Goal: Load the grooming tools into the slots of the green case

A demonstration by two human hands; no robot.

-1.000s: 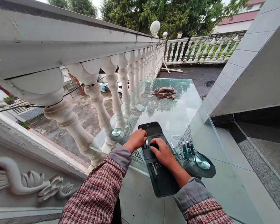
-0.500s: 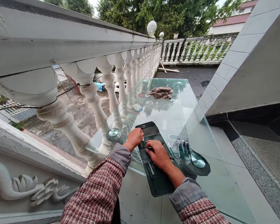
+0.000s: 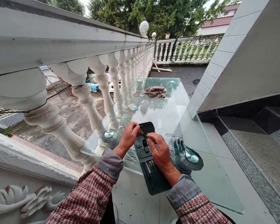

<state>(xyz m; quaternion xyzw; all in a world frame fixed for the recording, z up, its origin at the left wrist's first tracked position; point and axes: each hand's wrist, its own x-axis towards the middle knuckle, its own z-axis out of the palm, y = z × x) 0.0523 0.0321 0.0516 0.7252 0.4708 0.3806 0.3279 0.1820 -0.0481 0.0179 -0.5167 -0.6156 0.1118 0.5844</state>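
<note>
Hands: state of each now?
Left hand: curled over the black case; grip cannot be told.
Right hand: half-curled over it; grip cannot be told.

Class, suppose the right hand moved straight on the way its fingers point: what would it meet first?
The right hand would probably meet the left hand first, though the depth between them is hard to judge.

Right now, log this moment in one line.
left hand: over open black case; right hand: over same case; nail clippers: on glass table; brown cloth: farther
</note>
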